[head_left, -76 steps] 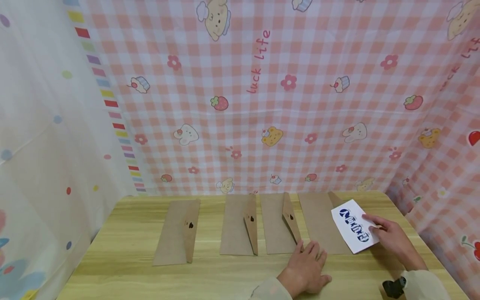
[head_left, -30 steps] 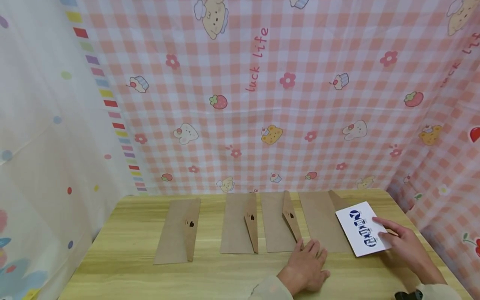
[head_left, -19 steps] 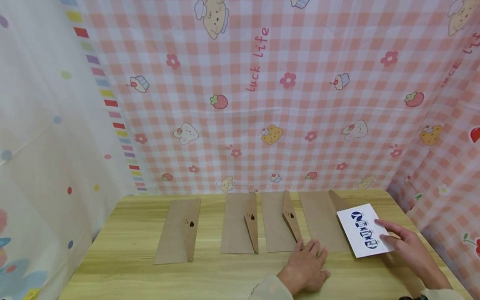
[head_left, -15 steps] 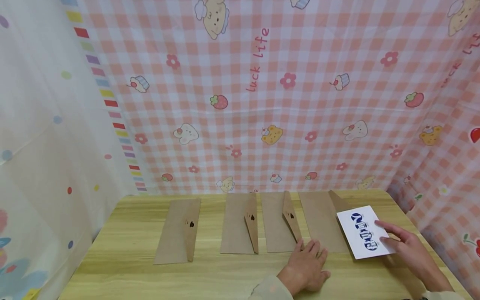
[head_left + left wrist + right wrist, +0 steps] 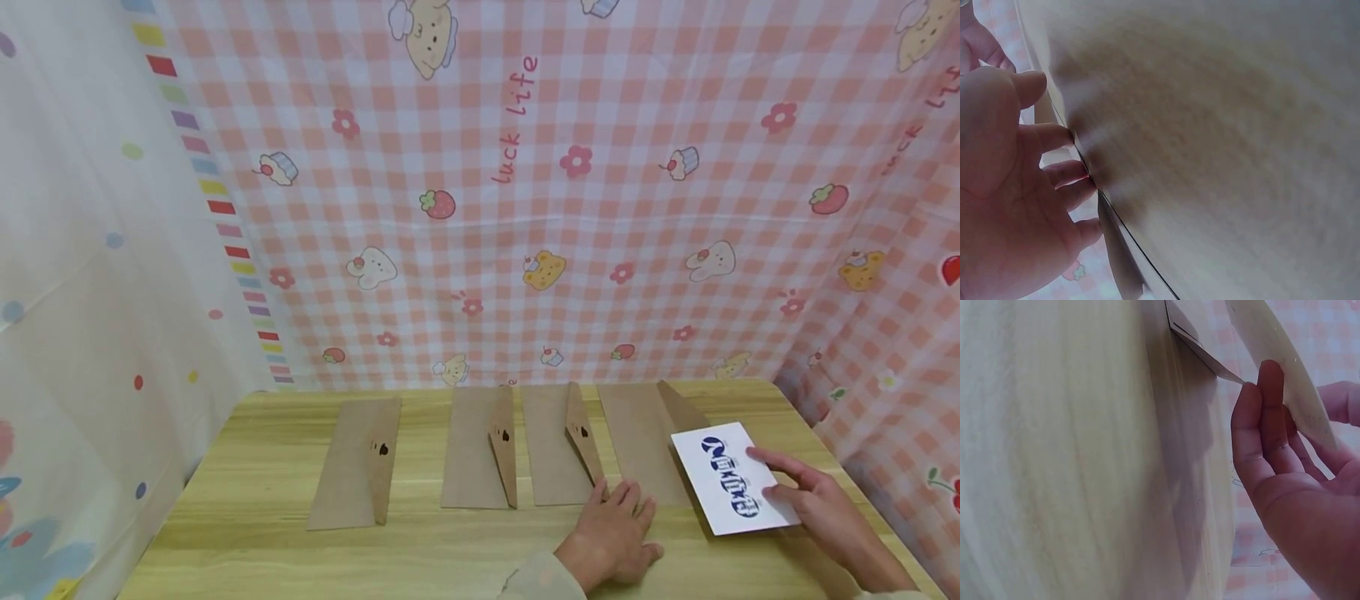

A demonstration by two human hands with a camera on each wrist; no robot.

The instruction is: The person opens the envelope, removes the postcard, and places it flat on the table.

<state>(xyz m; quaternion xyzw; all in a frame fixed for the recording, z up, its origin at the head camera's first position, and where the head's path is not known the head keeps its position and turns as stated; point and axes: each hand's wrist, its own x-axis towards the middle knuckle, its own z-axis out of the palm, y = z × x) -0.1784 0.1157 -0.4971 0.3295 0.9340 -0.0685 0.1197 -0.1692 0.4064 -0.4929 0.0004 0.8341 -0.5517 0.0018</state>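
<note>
A white card [image 5: 731, 479] with dark blue printing is pinched in my right hand [image 5: 825, 504], index finger and thumb on its printed face. It overlaps the right side of the rightmost brown kraft envelope [image 5: 641, 446], whose flap stands unfolded and is partly hidden. In the right wrist view, the card [image 5: 1294, 375] is seen edge-on, and the fingertips are right at an envelope corner. My left hand [image 5: 611, 533] lies palm down on the table, fingers extended, fingertips by the near corner of a kraft envelope [image 5: 551, 450]. The left wrist view shows those fingertips along the tabletop.
Two more kraft envelopes lie further left, one [image 5: 472, 450] near the middle and one [image 5: 341, 467] apart at the left; their flaps bear small dark marks. All are on a wood-grain table [image 5: 255, 458]. A pink checked curtain [image 5: 480, 233] hangs behind.
My right hand has moved the card right and nearer my body, uncovering more of the rightmost envelope and its flap. The left hand has stayed in place.
</note>
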